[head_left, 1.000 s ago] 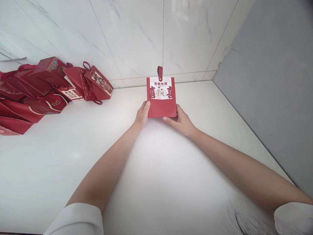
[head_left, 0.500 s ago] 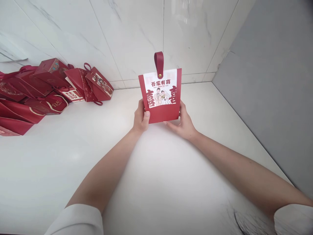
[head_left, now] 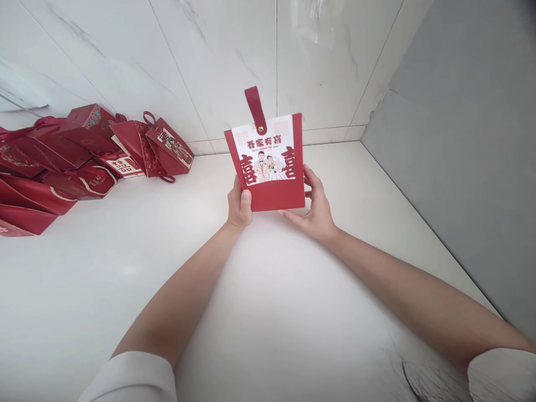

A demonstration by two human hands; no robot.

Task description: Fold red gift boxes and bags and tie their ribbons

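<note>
A red wedding gift box [head_left: 276, 196] is held up before me, its front turned towards me. A white card with a printed couple and red characters [head_left: 268, 156] covers most of that front. From its top edge rises a dark red strap handle [head_left: 254, 106], fixed by a gold rivet and leaning left. My left hand [head_left: 240, 205] grips the lower left edge, thumb in front and fingers hidden behind. My right hand [head_left: 315, 211] holds the lower right side, with its thumb at the bottom edge and its fingers partly behind the box.
Several red gift boxes and bags [head_left: 54, 145] stand crowded at the left against the marbled tile wall [head_left: 226, 61]. One box with a printed label [head_left: 171, 146] leans at their right end. Under my arms lies a white tabletop [head_left: 268, 301]; a grey panel [head_left: 452, 139] borders it on the right.
The gift box has shifted slightly left and tilted, its top leaning further left. Its strap handle now slants left. Both hands keep hold of it.
</note>
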